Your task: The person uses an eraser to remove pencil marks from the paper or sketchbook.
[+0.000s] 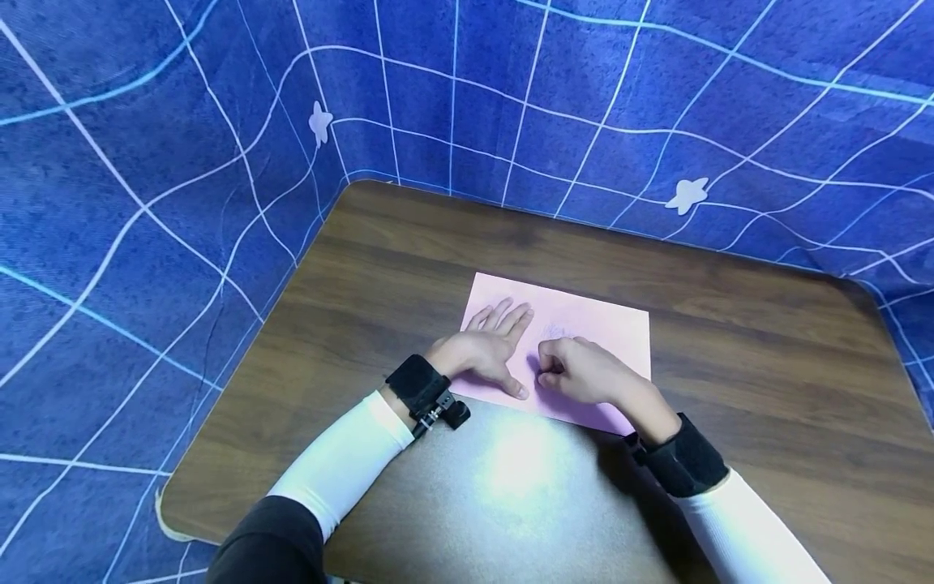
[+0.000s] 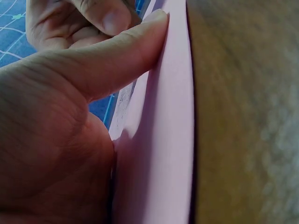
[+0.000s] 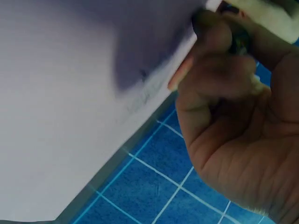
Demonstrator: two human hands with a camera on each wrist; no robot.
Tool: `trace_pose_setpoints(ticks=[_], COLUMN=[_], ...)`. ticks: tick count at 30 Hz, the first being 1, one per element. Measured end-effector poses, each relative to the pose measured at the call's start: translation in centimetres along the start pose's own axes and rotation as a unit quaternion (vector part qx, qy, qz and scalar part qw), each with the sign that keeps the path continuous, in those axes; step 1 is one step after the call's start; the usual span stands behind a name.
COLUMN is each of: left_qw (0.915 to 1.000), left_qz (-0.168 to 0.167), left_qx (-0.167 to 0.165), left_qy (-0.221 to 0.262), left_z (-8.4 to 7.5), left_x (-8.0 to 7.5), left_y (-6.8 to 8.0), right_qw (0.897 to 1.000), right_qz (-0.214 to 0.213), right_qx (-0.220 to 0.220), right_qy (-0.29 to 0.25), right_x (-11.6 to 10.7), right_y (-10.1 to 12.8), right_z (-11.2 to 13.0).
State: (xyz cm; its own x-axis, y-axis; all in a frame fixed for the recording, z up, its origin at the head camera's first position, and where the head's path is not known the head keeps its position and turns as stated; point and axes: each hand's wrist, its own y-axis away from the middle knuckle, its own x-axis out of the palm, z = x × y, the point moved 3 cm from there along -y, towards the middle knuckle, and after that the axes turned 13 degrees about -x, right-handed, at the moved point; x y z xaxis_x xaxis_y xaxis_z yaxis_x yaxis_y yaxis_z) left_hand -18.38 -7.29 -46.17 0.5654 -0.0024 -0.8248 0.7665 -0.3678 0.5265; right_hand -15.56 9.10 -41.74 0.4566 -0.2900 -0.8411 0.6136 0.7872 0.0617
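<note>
A pink sheet of paper (image 1: 606,328) lies flat on a brown wooden table (image 1: 730,341). My left hand (image 1: 487,350) rests flat on the sheet's left part, fingers straight, and its thumb (image 2: 117,56) presses the paper (image 2: 168,140) down. My right hand (image 1: 576,371) is curled just to its right, over the sheet's near middle. Its fingers pinch a small dark thing (image 3: 236,39) whose kind I cannot tell. Faint scribbled marks (image 1: 554,331) show on the paper just beyond the right hand, and the right wrist view also shows marks (image 3: 140,98) on the paper (image 3: 70,93).
A blue cloth with a white grid and small star shapes (image 1: 686,195) hangs round the table's far and left sides. Bare tabletop (image 1: 409,243) lies around the sheet, with a bright glare patch (image 1: 518,470) between my forearms.
</note>
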Motion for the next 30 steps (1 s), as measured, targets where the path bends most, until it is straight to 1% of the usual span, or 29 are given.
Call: trace_pose_setpoints(ticks=[2, 4, 7, 9, 11, 15, 22, 26, 28, 30], left_qw=[1.0, 0.9999, 0.9995, 0.9995, 0.9997, 0.9999, 0.9997, 0.9999, 0.9999, 0.9999], left_qz=[0.0, -0.003, -0.006, -0.006, -0.002, 0.009, -0.001, 0.006, 0.006, 0.004], left_qx=[0.003, 0.005, 0.009, 0.007, 0.005, -0.003, 0.001, 0.0, -0.001, -0.001], left_qy=[-0.003, -0.014, -0.028, -0.029, -0.022, -0.01, -0.023, -0.013, -0.013, -0.013], left_z=[0.0, 0.0, 0.0, 0.0, 0.1, 0.2, 0.0, 0.1, 0.1, 0.0], left_x=[0.0, 0.0, -0.1, 0.0, 0.2, 0.5, -0.2, -0.1, -0.1, -0.2], left_y=[-0.1, 0.0, 0.1, 0.1, -0.2, -0.8, 0.2, 0.1, 0.1, 0.2], right_qw=[1.0, 0.998, 0.991, 0.989, 0.99, 0.993, 0.999, 1.0, 1.0, 0.999], right_qz=[-0.011, -0.041, -0.092, -0.104, -0.102, -0.082, -0.027, 0.003, 0.005, -0.015], right_qx=[0.017, 0.039, 0.067, 0.069, 0.065, 0.058, 0.039, 0.024, 0.029, 0.046], right_qy=[0.012, 0.032, 0.067, 0.074, 0.076, 0.057, 0.026, 0.009, 0.008, 0.021], right_x=[-0.3, -0.6, -0.8, -0.7, -0.5, -0.2, 0.3, 0.3, 0.0, -0.4], right_y=[-0.3, -0.9, -1.9, -2.3, -2.4, -1.9, -0.3, 0.0, -0.1, -0.6], right_z=[-0.3, -0.7, -1.3, -1.5, -1.6, -1.2, -0.4, -0.2, -0.3, -0.4])
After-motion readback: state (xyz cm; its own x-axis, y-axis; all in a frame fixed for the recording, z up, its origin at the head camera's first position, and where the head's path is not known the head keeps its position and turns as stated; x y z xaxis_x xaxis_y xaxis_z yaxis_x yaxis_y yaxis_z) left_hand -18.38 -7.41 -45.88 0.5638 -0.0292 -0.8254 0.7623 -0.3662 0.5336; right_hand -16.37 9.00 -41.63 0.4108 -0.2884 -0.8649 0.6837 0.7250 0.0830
